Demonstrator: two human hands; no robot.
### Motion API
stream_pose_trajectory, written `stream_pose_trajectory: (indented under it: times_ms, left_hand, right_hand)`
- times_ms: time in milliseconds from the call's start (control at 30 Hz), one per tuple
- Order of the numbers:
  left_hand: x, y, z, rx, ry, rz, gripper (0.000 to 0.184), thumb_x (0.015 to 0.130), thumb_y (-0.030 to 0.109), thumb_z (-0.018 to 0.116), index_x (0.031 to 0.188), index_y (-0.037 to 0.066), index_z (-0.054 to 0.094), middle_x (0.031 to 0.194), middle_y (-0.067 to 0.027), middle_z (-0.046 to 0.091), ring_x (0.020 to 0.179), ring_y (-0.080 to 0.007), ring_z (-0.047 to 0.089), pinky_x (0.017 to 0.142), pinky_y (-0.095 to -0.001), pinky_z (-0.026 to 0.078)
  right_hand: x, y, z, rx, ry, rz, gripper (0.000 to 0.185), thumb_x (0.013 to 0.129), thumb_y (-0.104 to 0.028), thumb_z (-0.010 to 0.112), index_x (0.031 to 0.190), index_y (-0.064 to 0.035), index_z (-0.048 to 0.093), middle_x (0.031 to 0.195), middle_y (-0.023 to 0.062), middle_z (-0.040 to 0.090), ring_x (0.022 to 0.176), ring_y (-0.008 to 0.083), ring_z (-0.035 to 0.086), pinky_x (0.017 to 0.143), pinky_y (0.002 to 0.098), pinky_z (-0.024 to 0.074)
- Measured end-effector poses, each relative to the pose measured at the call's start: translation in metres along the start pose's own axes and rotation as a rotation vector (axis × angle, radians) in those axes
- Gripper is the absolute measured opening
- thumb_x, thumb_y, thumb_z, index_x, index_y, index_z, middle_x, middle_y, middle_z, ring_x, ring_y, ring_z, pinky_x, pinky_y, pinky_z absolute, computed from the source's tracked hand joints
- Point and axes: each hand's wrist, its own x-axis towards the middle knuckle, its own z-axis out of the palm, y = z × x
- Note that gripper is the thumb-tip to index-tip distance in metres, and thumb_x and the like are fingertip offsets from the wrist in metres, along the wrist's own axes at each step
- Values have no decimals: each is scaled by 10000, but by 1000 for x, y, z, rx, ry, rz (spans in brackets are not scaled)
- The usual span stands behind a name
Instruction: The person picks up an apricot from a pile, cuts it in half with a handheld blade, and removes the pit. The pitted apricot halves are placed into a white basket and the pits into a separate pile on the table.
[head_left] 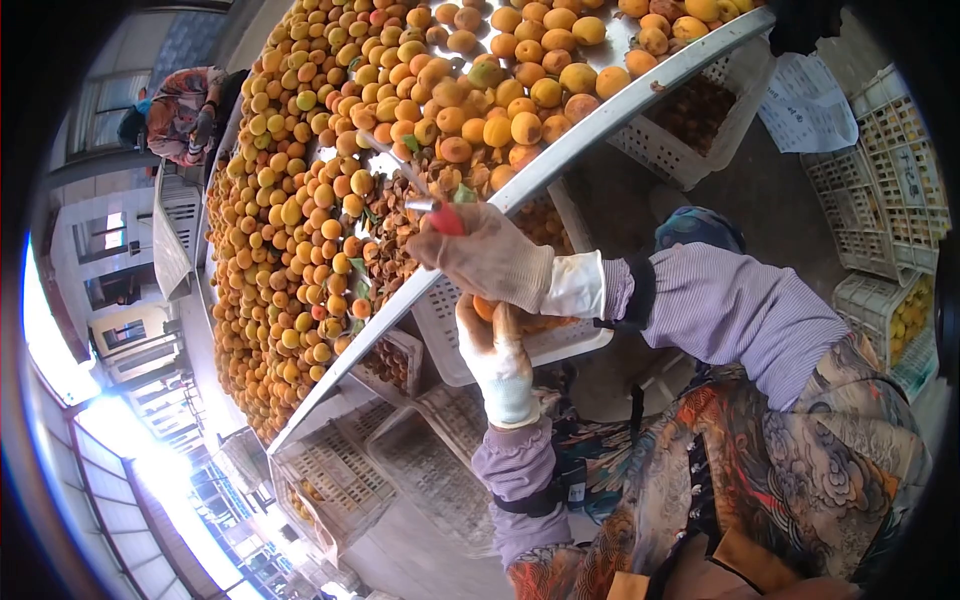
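Right hand (488, 255) grips a red-handled tool (447, 219), which slants outward, pointing over apricots (290, 212).

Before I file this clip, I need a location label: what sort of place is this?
Probably a fruit-sorting or processing shed: a large metal-edged table heaped with apricot-like fruit, and slotted plastic crates below and around it.

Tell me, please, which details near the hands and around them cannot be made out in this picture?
All in the head view:
- Orange fruit at the left hand: partly hidden by that hand.
- Red handle: its lower part is hidden by the right hand.
- Print on the white sheet: too small.
- Table: cut off by the picture's upper edge.
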Motion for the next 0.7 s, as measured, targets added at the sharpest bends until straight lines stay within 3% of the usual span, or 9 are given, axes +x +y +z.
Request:
stream_pose_trajectory:
  times_ms: [67, 200, 367, 433, 533, 600, 700]
  left_hand:
    - [1, 1, 4, -35, 13, -34, 338, 904, 122, 550, 1193, -10, 436, 1032, -67, 502, 882, -113, 478, 815, -234, 402]
    - [2, 6, 8, 99, -6, 62, 330, 906, 162, 545, 1165, -22, 454, 1004, -42, 499, 863, -97, 460, 796, -230, 399]
    - [3, -10, 3, 142, 54, 90, 305, 911, 176, 538, 1130, -21, 459, 963, -42, 512, 847, -97, 463, 776, -224, 396]
    - [0, -8, 4, 138, 75, 90, 311, 911, 183, 542, 1130, -21, 459, 952, -37, 516, 845, -98, 464, 771, -223, 394]
    - [-6, -8, 5, 72, 123, 32, 314, 911, 208, 554, 1117, -12, 467, 878, -33, 531, 754, -99, 483, 712, -228, 410]
    - [-5, -10, 4, -119, 135, -20, 231, 906, 189, 567, 1012, 0, 487, 780, -28, 520, 640, -81, 447, 613, -201, 382]
    - [0, 12, 9, -262, 142, -34, 265, 907, 226, 569, 1028, 6, 484, 726, -41, 526, 570, -104, 474, 579, -223, 413]
  right_hand:
    - [-1, -27, -1, 253, 179, 447, 197, 892, -258, 591, 835, -75, 545, 512, -24, 425, 337, 67, 358, 296, 216, 293]
    - [0, -31, -9, 321, 201, 607, 218, 899, -291, 568, 802, -108, 500, 498, -37, 376, 330, 64, 322, 291, 224, 247]
    - [-3, -24, -5, 273, 202, 617, 198, 900, -277, 568, 831, -103, 504, 520, -38, 384, 343, 61, 325, 298, 211, 261]
    - [0, -13, 2, 275, 273, 500, 154, 898, -220, 572, 849, -84, 519, 524, -40, 404, 341, 57, 347, 299, 194, 282]
    - [-5, -23, 6, 299, 216, 515, 116, 895, -173, 572, 881, -62, 544, 531, -35, 442, 343, 55, 384, 297, 180, 303]
    - [-3, -19, 5, 323, 228, 490, 125, 902, -177, 559, 886, -54, 552, 533, -27, 457, 343, 58, 398, 291, 184, 307]
    - [5, -26, -4, 325, 236, 433, 149, 915, -191, 537, 902, -46, 566, 533, -14, 474, 341, 66, 414, 281, 194, 311]
